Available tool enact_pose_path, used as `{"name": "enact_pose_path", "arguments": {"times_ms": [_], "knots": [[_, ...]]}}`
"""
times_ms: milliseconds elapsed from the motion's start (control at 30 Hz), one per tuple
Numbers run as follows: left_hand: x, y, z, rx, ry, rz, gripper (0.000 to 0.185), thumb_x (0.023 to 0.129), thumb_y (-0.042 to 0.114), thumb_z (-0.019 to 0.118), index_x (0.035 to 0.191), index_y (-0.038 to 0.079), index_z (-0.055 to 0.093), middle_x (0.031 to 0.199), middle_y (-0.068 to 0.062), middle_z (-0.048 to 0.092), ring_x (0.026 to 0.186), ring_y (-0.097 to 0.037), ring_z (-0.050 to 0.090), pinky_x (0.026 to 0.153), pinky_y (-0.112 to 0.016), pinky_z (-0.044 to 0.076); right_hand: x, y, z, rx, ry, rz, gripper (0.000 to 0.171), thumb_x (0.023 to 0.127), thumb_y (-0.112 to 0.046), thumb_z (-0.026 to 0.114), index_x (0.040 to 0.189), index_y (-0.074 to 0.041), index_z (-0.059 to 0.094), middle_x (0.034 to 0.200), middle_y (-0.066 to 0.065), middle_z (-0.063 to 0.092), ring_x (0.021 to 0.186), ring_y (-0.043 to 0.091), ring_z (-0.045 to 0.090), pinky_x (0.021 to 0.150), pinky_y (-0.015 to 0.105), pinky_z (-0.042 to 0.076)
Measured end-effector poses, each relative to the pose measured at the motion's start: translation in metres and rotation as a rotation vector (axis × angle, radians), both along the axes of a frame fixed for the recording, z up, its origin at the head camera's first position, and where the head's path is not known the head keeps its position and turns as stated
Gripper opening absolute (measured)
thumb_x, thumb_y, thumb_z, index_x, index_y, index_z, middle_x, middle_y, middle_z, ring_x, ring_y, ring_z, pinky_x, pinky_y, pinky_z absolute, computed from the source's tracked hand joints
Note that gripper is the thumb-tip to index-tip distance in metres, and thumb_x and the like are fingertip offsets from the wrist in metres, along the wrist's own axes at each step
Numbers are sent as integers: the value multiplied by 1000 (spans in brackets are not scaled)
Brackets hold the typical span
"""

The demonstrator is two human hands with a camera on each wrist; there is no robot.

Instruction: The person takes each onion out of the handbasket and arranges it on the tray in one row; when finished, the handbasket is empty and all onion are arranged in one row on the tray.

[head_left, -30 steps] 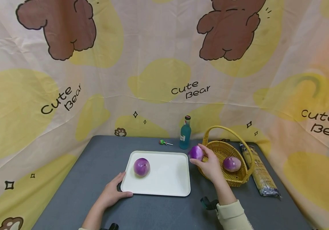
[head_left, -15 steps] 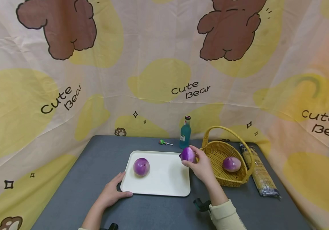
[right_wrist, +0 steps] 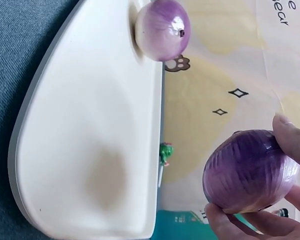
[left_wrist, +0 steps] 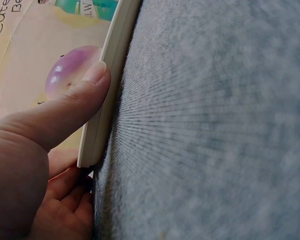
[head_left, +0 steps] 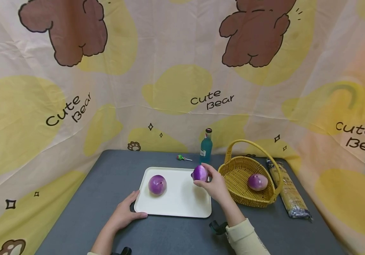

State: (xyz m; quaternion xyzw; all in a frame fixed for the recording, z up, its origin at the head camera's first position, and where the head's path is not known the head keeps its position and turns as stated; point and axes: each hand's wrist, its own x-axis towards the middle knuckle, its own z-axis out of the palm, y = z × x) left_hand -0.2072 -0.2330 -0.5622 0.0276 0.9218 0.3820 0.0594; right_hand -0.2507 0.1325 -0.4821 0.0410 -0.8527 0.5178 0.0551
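Observation:
My right hand point(head_left: 215, 186) pinches a purple onion point(head_left: 199, 173) between thumb and fingers, held above the right part of a white tray point(head_left: 179, 209). In the right wrist view this dark purple onion point(right_wrist: 247, 170) shows up close, and a shadow falls on the tray below. A second onion point(head_left: 157, 185), round and purple, sits on the left part of the tray. My left hand point(head_left: 125, 212) holds the tray's near left corner, its thumb point(left_wrist: 92, 85) along the front rim and its fingers at the left side.
Right of the tray stands a yellow wicker basket point(head_left: 233, 187) with another onion point(head_left: 257, 182) in it. A packet of noodles point(head_left: 292, 193) lies beyond it. Behind the tray are a blue bottle point(head_left: 206, 147) and a lollipop point(head_left: 182, 157).
My right hand has carried the onion leftward from beside the basket to above the tray's right part. The left hand and the tray have stayed in place.

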Motion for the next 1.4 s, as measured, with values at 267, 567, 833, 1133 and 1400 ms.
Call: {"name": "enact_pose_path", "arguments": {"times_ms": [267,567,833,1133,1400], "knots": [[-2,1,-2,5,1,-2,112,68,49,91,157,10,36,161,-25,32,149,-46,29,114,-64,31,-6,-13,-11,-23,12,49,80,76,-21,90,146,-16,52,140,14,59,123,36,61,90,49,59],[-3,2,-3,7,0,-6,112,68,48,91,157,9,36,161,-26,32,149,-46,29,114,-65,31,-12,-32,-22,15,-11,71,84,74,-22,92,147,-12,51,139,17,57,121,35,60,91,47,59],[-2,1,-2,13,12,-11,111,68,47,91,157,8,37,160,-26,32,148,-46,29,114,-65,30,-19,-50,-37,45,-27,101,83,73,-18,92,145,-9,53,137,18,59,117,34,59,94,52,55],[-1,1,-3,20,17,-15,111,68,46,91,157,8,37,160,-26,32,148,-46,29,115,-65,30,-24,-63,-50,73,-46,137,84,71,-18,94,144,-8,54,140,20,57,121,35,58,99,53,51],[0,0,-2,18,19,-13,112,68,46,91,157,7,36,160,-27,32,148,-47,29,115,-65,29,-24,-71,-50,93,-69,144,83,71,-16,94,144,-13,55,140,19,56,128,37,54,105,56,46]]}}
